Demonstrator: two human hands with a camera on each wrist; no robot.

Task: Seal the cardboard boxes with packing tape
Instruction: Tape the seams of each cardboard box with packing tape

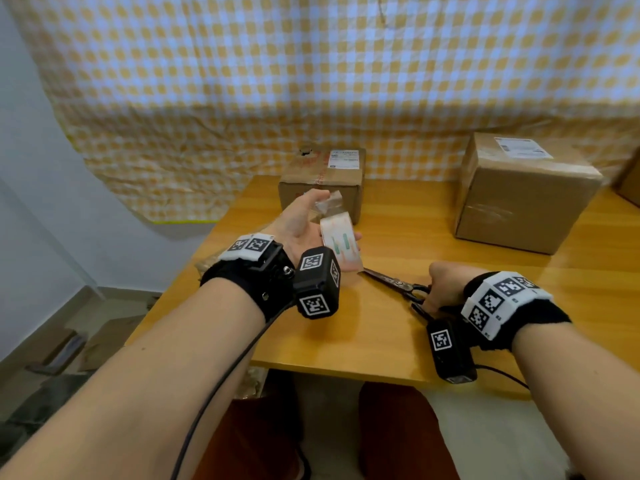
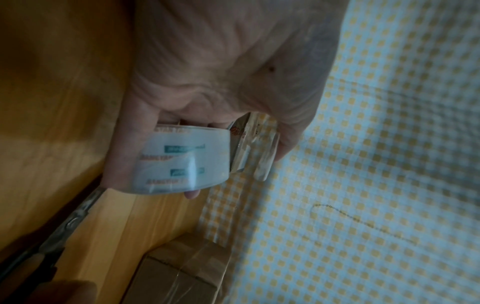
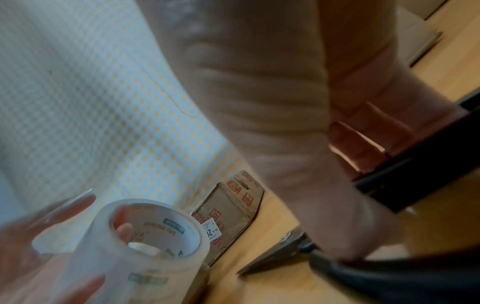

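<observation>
My left hand (image 1: 304, 223) holds a roll of clear packing tape (image 1: 341, 242) above the wooden table (image 1: 398, 334), fingers through its core. The roll (image 2: 182, 160) also fills the middle of the left wrist view, and a crumpled loose tape end (image 1: 327, 202) sticks to the thumb. My right hand (image 1: 446, 285) grips the black handles of metal scissors (image 1: 398, 284), whose blades lie low over the table and point at the roll (image 3: 145, 246). Two cardboard boxes stand behind: a smaller one (image 1: 322, 181) past the left hand and a larger one (image 1: 523, 195) at the right.
A yellow-and-white checked cloth (image 1: 311, 81) hangs behind the table. Cardboard scraps (image 1: 86, 344) lie on the floor at the left. Another box edge (image 1: 630, 185) shows at the far right. My legs are under the table's near edge.
</observation>
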